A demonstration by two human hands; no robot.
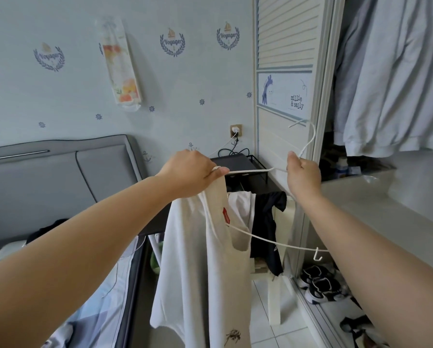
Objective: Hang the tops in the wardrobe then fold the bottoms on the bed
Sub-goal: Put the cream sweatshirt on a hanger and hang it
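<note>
Head view: the left hand [194,172] pinches one end of a white hanger [250,171] together with the strap of a cream top [205,267]. The right hand [303,175] grips the hanger just under its hook. The top hangs down between the bed [89,310] and the open wardrobe [296,71], where grey clothes [396,79] hang.

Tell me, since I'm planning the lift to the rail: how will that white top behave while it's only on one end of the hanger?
The white top hangs in loose folds, so it is probably floppy and light. Only its shoulder sits on the hanger, pinched by the left hand, so it may slide off if released. The right hand grips the thin neck; it could tilt.
</note>
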